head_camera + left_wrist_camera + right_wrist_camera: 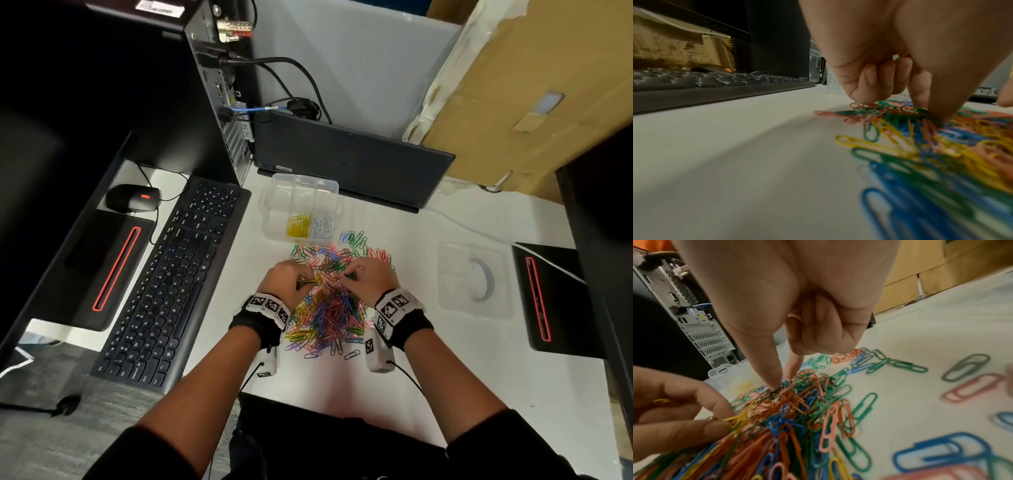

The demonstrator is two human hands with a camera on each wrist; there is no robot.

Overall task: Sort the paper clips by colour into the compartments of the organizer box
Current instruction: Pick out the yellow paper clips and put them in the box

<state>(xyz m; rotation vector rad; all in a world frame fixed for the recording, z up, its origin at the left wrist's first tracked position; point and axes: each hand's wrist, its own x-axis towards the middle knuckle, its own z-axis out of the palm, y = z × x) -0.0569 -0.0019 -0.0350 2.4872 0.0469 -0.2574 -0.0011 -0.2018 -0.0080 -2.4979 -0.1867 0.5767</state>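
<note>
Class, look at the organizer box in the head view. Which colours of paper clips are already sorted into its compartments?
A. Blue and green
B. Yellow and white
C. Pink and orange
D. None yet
B: the organizer box holds yellow clips and white clips in neighbouring near compartments.
</note>
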